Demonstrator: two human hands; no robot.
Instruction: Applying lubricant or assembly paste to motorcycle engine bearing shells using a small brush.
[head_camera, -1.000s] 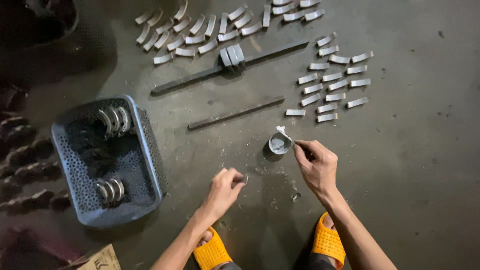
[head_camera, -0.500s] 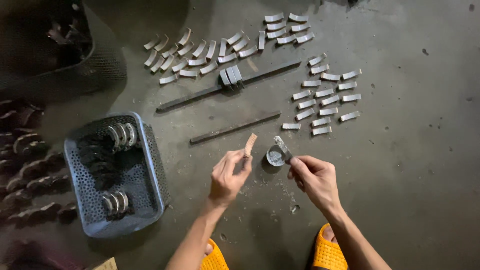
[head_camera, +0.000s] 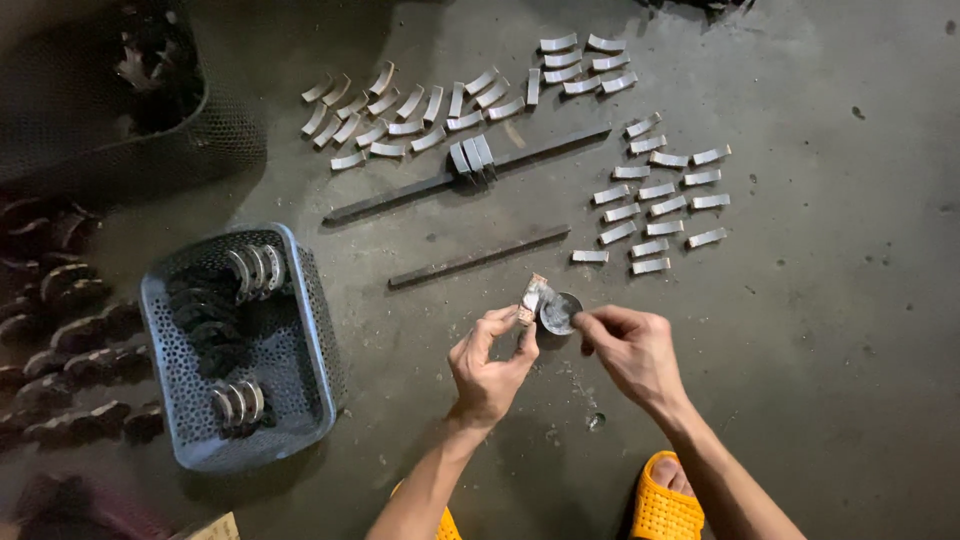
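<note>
At centre, the left hand (head_camera: 492, 365) pinches a curved metal shell (head_camera: 531, 298), while the right hand (head_camera: 630, 348), fingers closed, holds a thin tool at a small round tin (head_camera: 560, 313) at its 10 o'clock.

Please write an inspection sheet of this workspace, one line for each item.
Surface: dark, stained concrete floor.
Job's things: small curved metal piece, small round tin.
Clutter: rows of curved metal pieces, two flat bars, blue perforated basket holding dark and shiny curved parts.
Grips: left hand pinches the curved piece; right hand holds a thin tool at it.
Cables: nothing seen.
Surroundings: dark mesh basket, orange sandals.
</note>
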